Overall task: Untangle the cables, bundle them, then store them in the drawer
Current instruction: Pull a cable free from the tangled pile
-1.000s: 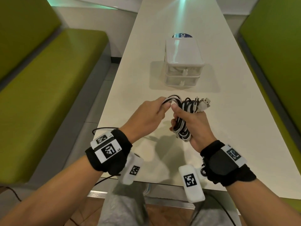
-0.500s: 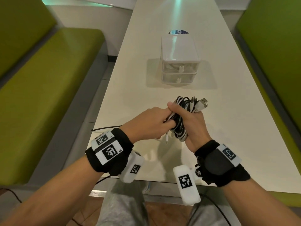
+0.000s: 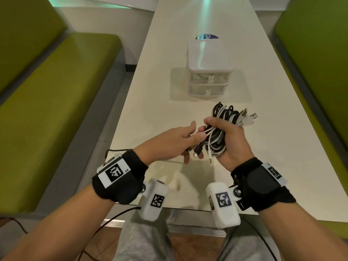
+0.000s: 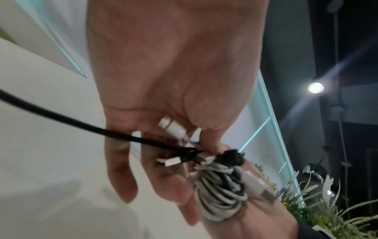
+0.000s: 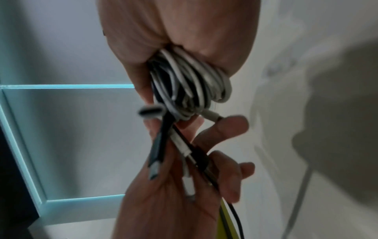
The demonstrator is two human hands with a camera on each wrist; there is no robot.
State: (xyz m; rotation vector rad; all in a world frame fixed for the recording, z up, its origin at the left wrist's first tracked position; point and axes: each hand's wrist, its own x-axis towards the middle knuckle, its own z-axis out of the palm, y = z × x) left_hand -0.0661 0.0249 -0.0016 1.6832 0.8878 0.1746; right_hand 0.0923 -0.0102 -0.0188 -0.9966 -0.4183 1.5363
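My right hand (image 3: 228,134) grips a coiled bundle of black and white cables (image 3: 216,143) above the near part of the table (image 3: 150,110). USB plugs (image 3: 250,118) stick out of its far end. Several loose plug ends hang from the near end over my left hand (image 3: 180,142). That hand lies beside the bundle with its fingers straight under those ends and its thumb raised. In the right wrist view the coil (image 5: 190,84) sits in my right fist, its ends draped over the left palm (image 5: 174,194). The small white two-drawer unit (image 3: 208,72) stands further along the table with both drawers closed.
Green benches (image 3: 56,87) run along both sides of the long table. A round blue sticker (image 3: 207,37) lies just behind the drawer unit. The table's near edge runs below my wrists, and black wires trail from my wristbands.
My left hand has let go of the bundle, opened and dropped toward me. The right hand has kept its grip, and the loose ends now hang free.
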